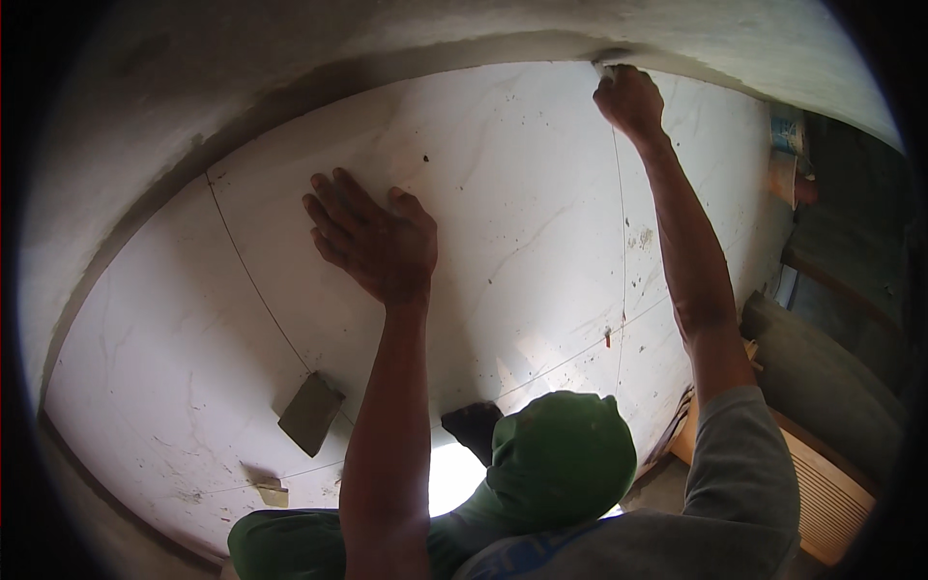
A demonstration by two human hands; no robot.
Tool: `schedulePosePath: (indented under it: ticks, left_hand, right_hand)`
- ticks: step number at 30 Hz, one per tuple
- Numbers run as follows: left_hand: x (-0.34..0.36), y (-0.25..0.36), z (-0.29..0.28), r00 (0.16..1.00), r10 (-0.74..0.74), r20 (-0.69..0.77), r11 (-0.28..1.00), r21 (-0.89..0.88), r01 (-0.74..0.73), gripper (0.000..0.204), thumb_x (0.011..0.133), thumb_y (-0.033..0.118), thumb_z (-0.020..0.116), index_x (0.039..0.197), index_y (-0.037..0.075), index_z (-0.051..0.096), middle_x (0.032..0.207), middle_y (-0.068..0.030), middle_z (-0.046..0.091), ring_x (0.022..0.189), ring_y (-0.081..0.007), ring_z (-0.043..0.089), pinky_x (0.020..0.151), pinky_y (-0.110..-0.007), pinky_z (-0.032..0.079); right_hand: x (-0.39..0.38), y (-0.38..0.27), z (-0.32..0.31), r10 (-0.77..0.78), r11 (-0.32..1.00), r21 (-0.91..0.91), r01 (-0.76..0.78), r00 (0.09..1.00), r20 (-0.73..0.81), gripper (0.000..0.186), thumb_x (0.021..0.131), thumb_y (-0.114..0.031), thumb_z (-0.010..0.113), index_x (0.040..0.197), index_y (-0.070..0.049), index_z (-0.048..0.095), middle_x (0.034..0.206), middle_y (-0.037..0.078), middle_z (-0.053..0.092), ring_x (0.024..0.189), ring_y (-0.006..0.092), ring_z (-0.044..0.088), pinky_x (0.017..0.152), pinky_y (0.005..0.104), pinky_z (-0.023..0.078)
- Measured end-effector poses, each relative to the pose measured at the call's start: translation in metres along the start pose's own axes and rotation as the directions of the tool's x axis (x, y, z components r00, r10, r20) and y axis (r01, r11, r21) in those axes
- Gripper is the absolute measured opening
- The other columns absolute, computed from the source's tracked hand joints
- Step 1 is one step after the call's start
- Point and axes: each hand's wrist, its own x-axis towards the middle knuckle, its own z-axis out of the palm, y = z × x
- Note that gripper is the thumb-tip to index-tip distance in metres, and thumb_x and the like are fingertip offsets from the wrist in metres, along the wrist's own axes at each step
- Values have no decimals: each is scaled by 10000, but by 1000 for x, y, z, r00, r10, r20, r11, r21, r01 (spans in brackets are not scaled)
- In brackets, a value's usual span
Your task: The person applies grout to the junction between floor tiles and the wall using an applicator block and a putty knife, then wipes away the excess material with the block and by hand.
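Observation:
My left hand (372,237) lies on a white, faintly veined tile (512,174), its fingers spread and nothing in it. Stretched out to the far edge, my right hand (630,100) is closed where the tiles meet the grey wall (435,39). A small pale bit of something (606,71) shows at its fingers, too little to name. A thin joint line runs from below that hand toward me. Nearer me, left of my left forearm, a flat brownish-green rectangular piece (311,416) rests across another joint.
A smaller flat piece (274,493) lies at lower left, and a tiny reddish piece (608,338) near a joint crossing. Green cloth (561,449) covers the lower middle beside a dark object (472,430). At right are a blue-and-white container (788,130) and ribbed wooden boards (822,483).

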Motion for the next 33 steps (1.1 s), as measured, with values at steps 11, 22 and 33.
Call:
schedulePosePath:
  ticks: [11, 22, 33]
  left_hand:
    - [-1, 1, -2, 999, -12, 42, 999, -32, 14, 714, 1053, 434, 452, 1621, 1, 451, 1711, -217, 390, 1568, -421, 390, 1234, -598, 327]
    - [0, 1, -5, 998, -27, 59, 999, -44, 29, 727, 1043, 435, 461, 1629, 6, 439, 1724, -212, 370, 1595, -411, 346, 1257, -597, 303]
    - [2, -1, -5, 1000, 1, 3, 1000, 26, -2, 712, 1063, 453, 441, 1613, 1, 462, 1697, -211, 423, 1577, -414, 382, 1246, -560, 314]
  right_hand:
    - [-1, -13, -10, -23, 1000, -7, 23, 1000, -19, 328, 893, -188, 587, 1101, 13, 744, 1110, 256, 774, 1061, 442, 748, 933, 537, 597]
    - [5, -8, -9, 23, 999, -38, -22, 999, 23, 345, 913, -206, 582, 1131, 0, 753, 1134, 251, 777, 1093, 432, 746, 936, 536, 593]
    - [-9, 94, 12, 215, 868, 426, -254, 967, 139, 410, 910, -341, 711, 1146, -17, 800, 1152, 213, 794, 1077, 362, 760, 960, 485, 570]
